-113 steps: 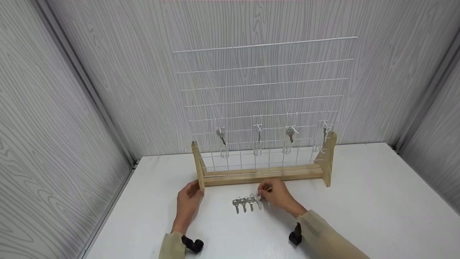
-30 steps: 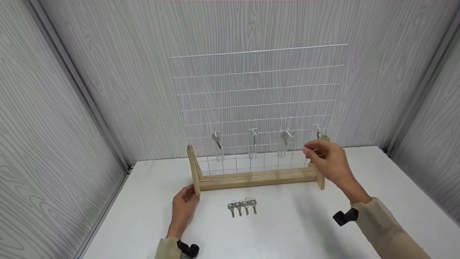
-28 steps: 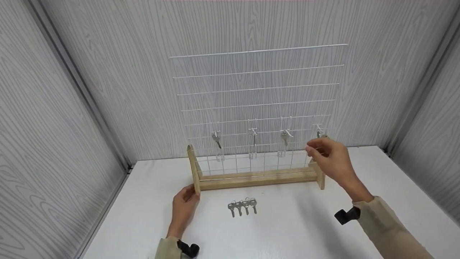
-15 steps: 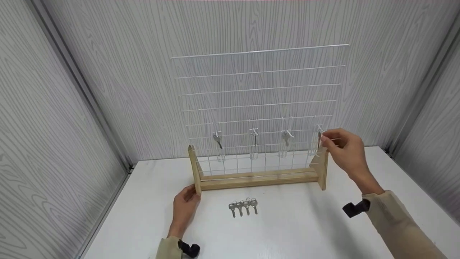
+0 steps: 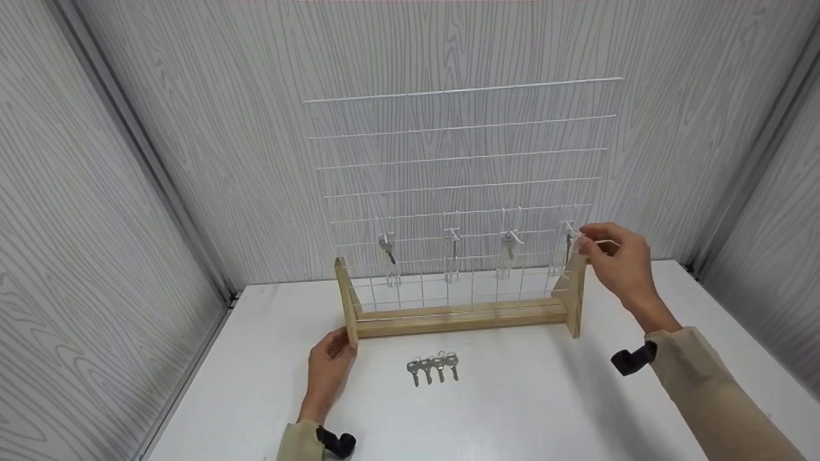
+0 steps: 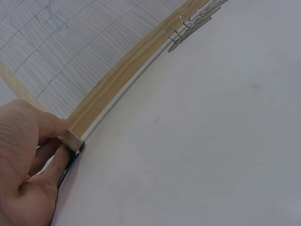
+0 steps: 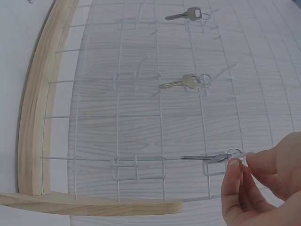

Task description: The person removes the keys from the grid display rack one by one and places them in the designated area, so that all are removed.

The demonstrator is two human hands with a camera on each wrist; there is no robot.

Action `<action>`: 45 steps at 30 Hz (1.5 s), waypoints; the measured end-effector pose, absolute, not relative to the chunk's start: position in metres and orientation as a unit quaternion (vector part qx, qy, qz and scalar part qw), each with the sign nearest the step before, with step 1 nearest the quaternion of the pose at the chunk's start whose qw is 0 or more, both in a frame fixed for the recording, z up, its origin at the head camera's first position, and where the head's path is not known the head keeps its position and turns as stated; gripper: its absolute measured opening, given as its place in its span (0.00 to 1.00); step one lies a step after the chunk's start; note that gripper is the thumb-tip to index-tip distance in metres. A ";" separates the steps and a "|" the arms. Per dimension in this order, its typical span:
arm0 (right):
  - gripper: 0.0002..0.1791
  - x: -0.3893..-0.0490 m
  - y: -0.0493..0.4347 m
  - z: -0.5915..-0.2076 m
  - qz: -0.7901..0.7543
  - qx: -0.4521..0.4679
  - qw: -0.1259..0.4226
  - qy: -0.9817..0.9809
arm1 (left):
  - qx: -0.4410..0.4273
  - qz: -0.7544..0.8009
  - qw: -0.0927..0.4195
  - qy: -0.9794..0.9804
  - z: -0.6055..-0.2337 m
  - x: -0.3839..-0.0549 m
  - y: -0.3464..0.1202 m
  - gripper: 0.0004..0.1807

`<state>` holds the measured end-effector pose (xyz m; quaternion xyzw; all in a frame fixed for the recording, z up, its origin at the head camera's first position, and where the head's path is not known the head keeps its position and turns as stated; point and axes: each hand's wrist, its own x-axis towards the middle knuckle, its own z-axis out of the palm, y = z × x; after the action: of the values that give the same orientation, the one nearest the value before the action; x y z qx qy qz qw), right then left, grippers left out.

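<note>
My left hand [image 5: 330, 362] grips the left end panel [image 5: 346, 301] of a wooden-based wire grid rack, thumb and fingers at its lower front corner. In the left wrist view that panel's end [image 6: 71, 140] sits between the fingertips. My right hand [image 5: 621, 259] is at the rack's right end, pinching the ring of a key [image 7: 204, 157] at the tip of the rightmost white hook; the fingertips partly cover the ring. More keys hang from the other hooks: a left key [image 5: 386, 246], a middle key [image 5: 454, 244] and another key [image 5: 508, 244].
Several loose keys [image 5: 439, 370] with small rings lie in a row on the white table [image 5: 500, 410], in front of the rack's wooden base bar [image 5: 461, 320]. The wire grid [image 5: 461, 153] rises before a grey wood-patterned wall [image 5: 256, 160].
My right hand has left the row of keys on the table, moving up and right to the rightmost hook, and its fingertips have closed in at the ring. My left hand stays on the rack.
</note>
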<state>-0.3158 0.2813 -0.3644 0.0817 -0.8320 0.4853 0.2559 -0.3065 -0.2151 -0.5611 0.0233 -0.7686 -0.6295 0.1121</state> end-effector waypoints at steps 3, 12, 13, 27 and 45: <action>0.16 -0.319 0.281 -0.366 0.485 0.076 0.251 -0.834 | 0.023 -0.629 0.109 -0.770 -0.562 -0.307 -0.215 0.24; 0.16 -0.327 0.280 -0.365 0.494 0.071 0.240 -0.833 | 0.022 -0.626 0.112 -0.772 -0.561 -0.308 -0.214 0.24; 0.16 -0.328 0.280 -0.365 0.495 0.069 0.237 -0.833 | 0.022 -0.624 0.112 -0.773 -0.561 -0.309 -0.214 0.24; 0.16 -0.330 0.278 -0.364 0.508 0.062 0.225 -0.829 | 0.021 -0.623 0.115 -0.774 -0.561 -0.310 -0.213 0.23; 0.16 -0.324 0.279 -0.363 0.505 0.076 0.237 -0.826 | 0.025 -0.621 0.112 -0.775 -0.566 -0.307 -0.217 0.24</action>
<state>-0.3242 0.2791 -0.3635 0.0765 -0.8261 0.5055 0.2371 -0.3072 -0.2170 -0.5660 0.0245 -0.7751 -0.6214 0.1116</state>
